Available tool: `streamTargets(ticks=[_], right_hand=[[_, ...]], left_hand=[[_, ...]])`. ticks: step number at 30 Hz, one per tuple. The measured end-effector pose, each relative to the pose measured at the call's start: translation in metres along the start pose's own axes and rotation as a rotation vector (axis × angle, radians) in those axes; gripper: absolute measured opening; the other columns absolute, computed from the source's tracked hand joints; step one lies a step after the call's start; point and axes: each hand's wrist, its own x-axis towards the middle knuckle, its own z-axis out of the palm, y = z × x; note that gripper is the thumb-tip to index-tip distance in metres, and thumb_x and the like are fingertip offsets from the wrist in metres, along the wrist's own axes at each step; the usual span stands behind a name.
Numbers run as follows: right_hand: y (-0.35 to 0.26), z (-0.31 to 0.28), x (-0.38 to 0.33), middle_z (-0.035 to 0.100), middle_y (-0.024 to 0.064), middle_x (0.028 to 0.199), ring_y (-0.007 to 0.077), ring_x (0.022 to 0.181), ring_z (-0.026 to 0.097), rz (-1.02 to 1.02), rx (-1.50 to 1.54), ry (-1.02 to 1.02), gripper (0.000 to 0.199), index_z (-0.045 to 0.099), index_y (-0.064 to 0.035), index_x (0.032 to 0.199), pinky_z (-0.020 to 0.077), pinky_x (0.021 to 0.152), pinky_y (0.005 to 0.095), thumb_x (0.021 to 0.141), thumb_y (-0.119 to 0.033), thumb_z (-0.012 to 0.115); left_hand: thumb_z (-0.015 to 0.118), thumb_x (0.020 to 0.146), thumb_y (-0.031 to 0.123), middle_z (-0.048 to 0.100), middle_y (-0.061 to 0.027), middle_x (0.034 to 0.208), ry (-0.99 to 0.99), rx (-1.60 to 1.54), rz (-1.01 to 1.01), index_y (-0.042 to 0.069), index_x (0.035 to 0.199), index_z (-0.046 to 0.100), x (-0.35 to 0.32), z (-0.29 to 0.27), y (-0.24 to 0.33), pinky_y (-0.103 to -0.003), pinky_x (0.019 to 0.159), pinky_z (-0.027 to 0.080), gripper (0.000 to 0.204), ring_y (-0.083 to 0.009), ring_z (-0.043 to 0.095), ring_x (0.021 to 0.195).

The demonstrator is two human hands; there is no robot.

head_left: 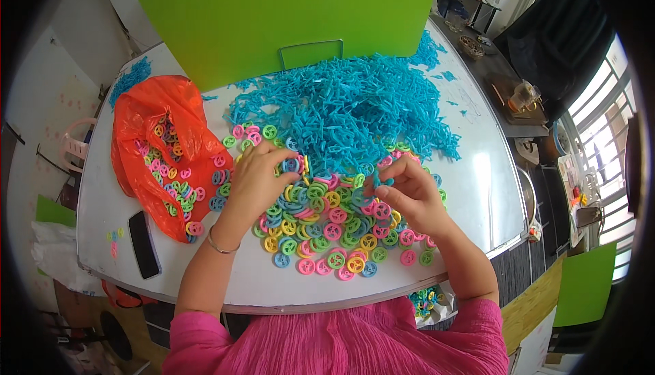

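Across the wide white table (102,218) spread a heap of thin blue plastic sticks (355,102). Nearer lay a pile of round plastic wheels (317,204) in many colours. The left hand (256,177) held a bunch of wheels (293,165); the right hand (413,194) pinched a small blue plastic piece (377,181) over the pile. A light, steady pinch seemed best.

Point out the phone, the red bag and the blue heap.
Phone (144,244), head view: middle of its dark face.
Red bag (127,136), head view: its left wall.
Blue heap (365,102), head view: middle of the pile.
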Motion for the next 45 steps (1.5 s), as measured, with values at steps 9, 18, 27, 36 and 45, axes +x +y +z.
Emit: streamTargets(ticks=[9,18,27,36,45], right_hand=[[0.010,0.014,0.002,0.066,0.0037,0.095,0.0128,0.087,0.065,0.264,0.055,0.119,0.018,0.061,-0.0010,0.108,0.0520,0.078,0.0276,0.093,-0.010,0.064],[0.017,0.034,-0.002,0.067,0.0023,0.094,0.0060,0.083,0.061,0.247,0.041,0.184,0.021,0.063,-0.0007,0.111,0.0486,0.070,0.0206,0.093,-0.011,0.063],[0.014,0.040,-0.007,0.067,0.0013,0.085,0.0054,0.075,0.057,0.128,-0.257,0.213,0.020,0.069,-0.0013,0.106,0.0467,0.066,0.0219,0.089,-0.011,0.069],[0.009,0.041,-0.006,0.061,0.0073,0.069,0.0153,0.064,0.056,-0.202,-0.753,0.177,0.023,0.070,-0.0005,0.099,0.0442,0.058,0.0291,0.078,-0.006,0.077],[0.001,0.041,-0.004,0.059,0.0067,0.068,0.0211,0.062,0.056,-0.462,-1.092,0.151,0.037,0.068,-0.0015,0.107,0.0455,0.055,0.0336,0.072,-0.003,0.077]], left_hand=[[0.080,0.073,0.013,0.064,-0.0048,0.087,0.296,-0.168,0.165,0.005,0.089,0.066,0.002,0.005,0.033,-0.033,0.071,0.048,0.023,-0.0198,0.059,0.082],[0.065,0.091,0.008,0.070,-0.0036,0.086,0.000,-1.237,-0.327,0.000,0.107,0.068,-0.017,0.023,0.070,-0.018,0.064,0.054,0.017,-0.0060,0.064,0.073],[0.062,0.094,0.009,0.070,-0.0043,0.091,0.022,-1.164,-0.283,-0.001,0.110,0.067,-0.025,0.020,0.074,-0.019,0.067,0.055,0.020,-0.0074,0.065,0.077],[0.065,0.091,0.008,0.070,-0.0047,0.088,0.045,-1.164,-0.298,0.000,0.106,0.070,-0.029,0.030,0.074,-0.019,0.065,0.054,0.018,-0.0064,0.064,0.075],[0.061,0.093,0.005,0.069,-0.0050,0.092,0.021,-1.282,-0.318,0.000,0.106,0.070,-0.029,0.031,0.076,-0.022,0.072,0.056,0.016,-0.0080,0.064,0.080]])
